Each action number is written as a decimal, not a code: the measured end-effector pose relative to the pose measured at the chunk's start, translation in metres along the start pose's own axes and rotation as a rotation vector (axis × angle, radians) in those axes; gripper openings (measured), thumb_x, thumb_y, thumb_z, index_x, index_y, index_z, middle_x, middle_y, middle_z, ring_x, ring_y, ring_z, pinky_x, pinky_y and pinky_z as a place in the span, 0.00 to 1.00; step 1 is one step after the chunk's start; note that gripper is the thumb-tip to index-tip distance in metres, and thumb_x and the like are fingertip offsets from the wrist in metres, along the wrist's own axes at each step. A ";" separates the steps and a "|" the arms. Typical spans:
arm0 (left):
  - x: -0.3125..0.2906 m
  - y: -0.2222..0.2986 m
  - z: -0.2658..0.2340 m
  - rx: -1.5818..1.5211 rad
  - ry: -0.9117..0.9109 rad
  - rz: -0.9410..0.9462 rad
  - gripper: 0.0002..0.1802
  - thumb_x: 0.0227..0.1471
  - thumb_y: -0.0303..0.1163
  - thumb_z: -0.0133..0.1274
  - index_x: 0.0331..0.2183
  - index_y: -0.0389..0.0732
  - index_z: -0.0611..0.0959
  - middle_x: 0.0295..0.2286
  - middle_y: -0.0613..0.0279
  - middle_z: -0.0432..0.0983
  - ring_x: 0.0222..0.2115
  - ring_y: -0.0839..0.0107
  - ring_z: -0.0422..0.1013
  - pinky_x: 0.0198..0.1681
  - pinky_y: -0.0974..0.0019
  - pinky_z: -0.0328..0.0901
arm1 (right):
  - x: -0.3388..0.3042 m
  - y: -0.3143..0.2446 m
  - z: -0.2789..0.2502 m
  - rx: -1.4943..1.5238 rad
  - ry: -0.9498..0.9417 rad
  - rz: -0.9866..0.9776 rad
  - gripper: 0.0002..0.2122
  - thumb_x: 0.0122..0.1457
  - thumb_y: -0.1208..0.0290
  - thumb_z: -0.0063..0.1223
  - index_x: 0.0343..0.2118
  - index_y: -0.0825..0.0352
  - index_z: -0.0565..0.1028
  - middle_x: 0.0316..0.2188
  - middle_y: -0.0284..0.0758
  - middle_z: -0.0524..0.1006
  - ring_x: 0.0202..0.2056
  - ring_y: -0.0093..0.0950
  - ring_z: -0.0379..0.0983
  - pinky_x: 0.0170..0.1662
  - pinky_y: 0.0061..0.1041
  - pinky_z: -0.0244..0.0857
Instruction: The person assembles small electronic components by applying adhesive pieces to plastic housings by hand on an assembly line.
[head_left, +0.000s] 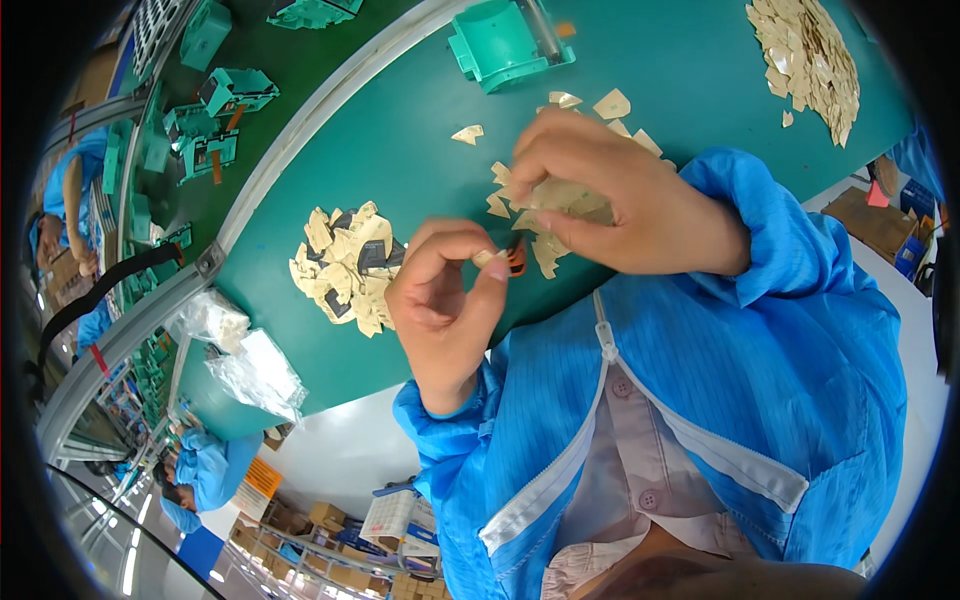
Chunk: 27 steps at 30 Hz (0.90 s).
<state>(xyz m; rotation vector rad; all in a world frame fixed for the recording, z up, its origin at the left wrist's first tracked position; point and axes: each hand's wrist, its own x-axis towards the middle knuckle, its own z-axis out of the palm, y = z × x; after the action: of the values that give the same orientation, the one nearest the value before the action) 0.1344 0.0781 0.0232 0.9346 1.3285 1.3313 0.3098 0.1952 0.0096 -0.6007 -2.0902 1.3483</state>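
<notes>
The left hand (445, 300) is pinching a small orange-tipped piece (508, 260), while the right hand (610, 195) is gripping tan backing scraps (560, 200) at one o'clock. A discard pile (345, 265) is lying at nine o'clock on the green tabletop (680, 70), a larger heap (808, 60) far off at two o'clock, so much seems done.

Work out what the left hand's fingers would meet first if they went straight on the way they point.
Probably the small orange part just past the left hand's fingertips, then the right hand holding tan pieces; depth is unclear.

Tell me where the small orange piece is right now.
In the head view, the small orange piece sits mid-frame at the left hand's fingertips, just below the right hand over the green table.
</notes>
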 end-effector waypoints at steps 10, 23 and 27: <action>-0.012 -0.005 0.015 -0.207 0.132 0.012 0.14 0.46 0.12 0.58 0.38 0.33 0.81 0.39 0.57 0.74 0.40 0.71 0.71 0.47 0.69 0.65 | -0.004 -0.013 0.005 0.622 -0.125 0.455 0.04 0.65 0.74 0.50 0.37 0.69 0.72 0.34 0.31 0.74 0.38 0.21 0.70 0.45 0.24 0.64; -0.020 -0.014 0.009 -0.115 0.352 -0.063 0.09 0.49 0.14 0.59 0.36 0.31 0.83 0.34 0.59 0.79 0.35 0.75 0.74 0.40 0.74 0.69 | -0.010 -0.016 0.012 0.324 0.149 0.124 0.06 0.60 0.74 0.56 0.39 0.67 0.76 0.36 0.32 0.75 0.38 0.26 0.72 0.44 0.24 0.63; -0.021 -0.014 0.007 0.019 0.307 -0.063 0.10 0.48 0.13 0.59 0.35 0.31 0.83 0.34 0.58 0.79 0.35 0.74 0.74 0.40 0.72 0.69 | -0.007 -0.020 0.015 -0.309 0.078 -0.280 0.07 0.51 0.77 0.60 0.34 0.66 0.77 0.34 0.34 0.76 0.36 0.32 0.73 0.42 0.32 0.64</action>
<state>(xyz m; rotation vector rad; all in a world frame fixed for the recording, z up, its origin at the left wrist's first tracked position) 0.1476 0.0581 0.0124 0.7135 1.5919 1.4560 0.3036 0.1728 0.0218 -0.4527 -2.2374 0.8430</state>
